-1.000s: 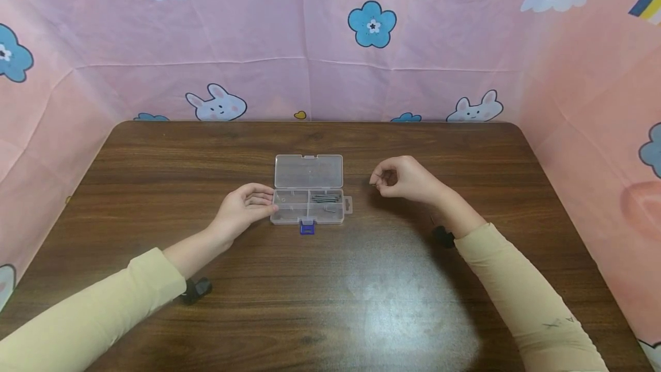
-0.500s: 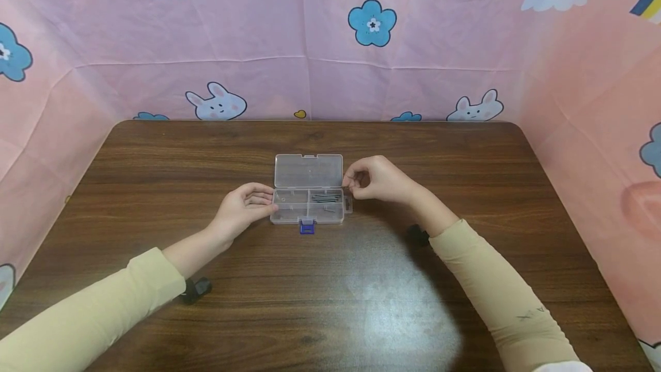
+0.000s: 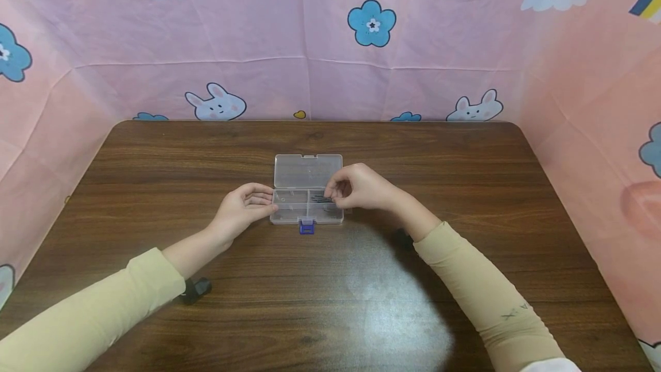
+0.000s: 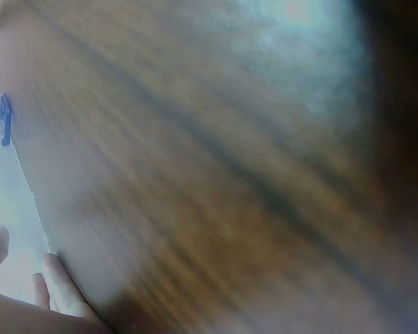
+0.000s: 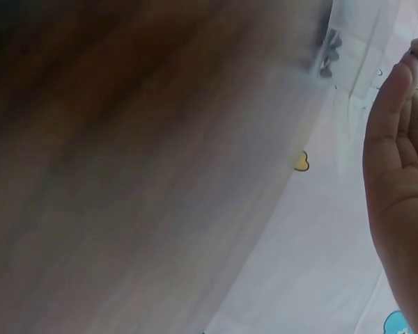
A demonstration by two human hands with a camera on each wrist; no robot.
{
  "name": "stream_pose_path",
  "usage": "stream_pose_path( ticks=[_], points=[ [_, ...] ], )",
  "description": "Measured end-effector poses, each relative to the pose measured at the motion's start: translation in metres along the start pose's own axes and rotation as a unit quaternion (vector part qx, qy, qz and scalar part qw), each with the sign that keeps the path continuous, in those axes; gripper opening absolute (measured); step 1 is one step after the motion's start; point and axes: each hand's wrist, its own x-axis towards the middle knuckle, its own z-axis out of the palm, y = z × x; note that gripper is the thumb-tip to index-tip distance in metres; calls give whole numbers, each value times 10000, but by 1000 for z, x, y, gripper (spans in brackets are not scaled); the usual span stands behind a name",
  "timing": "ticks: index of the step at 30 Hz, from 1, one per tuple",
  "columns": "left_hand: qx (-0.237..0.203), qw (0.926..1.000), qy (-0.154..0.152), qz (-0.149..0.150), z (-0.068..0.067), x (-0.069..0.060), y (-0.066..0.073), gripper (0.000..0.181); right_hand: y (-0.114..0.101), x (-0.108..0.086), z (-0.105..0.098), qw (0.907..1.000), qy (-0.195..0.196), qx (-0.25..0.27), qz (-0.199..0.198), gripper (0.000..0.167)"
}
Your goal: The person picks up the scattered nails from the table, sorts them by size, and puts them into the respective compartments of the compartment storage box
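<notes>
A clear plastic compartment box (image 3: pixel 290 215) with a blue latch (image 3: pixel 307 227) lies on the wooden table, its lid (image 3: pixel 304 171) swung back. My left hand (image 3: pixel 241 211) holds the box's left end, fingers at its side and thumb near the front corner. Over the back right compartment, my right hand (image 3: pixel 361 187) has thumb and forefinger pinched together. In the right wrist view a tiny dark object (image 5: pixel 412 53) shows at those fingertips; its kind is too small to tell. Below them lie several thin metal rods (image 3: pixel 321 198), like long screws or nails, partly hidden by the fingers.
Brown wooden table (image 3: pixel 258 303) surrounds the box. A pink patterned cloth (image 3: pixel 330 85) hangs behind the table and along both sides. Dark wrist camera mounts (image 3: pixel 196 290) sit under the forearms.
My right hand has moved left from beside the box to over its back right compartment, fingertips still pinched. My left hand and the box have stayed put.
</notes>
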Motion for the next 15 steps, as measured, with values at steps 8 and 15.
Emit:
stream_pose_path(
  ticks=[8,15],
  points=[
    [45,10000,-18,33,0,1,0,49,-5,6,8,9992,-109,-249,-278,16],
    [59,10000,-18,63,-1,1,0,48,-10,7,11,9974,-164,-575,-402,15]
  ],
)
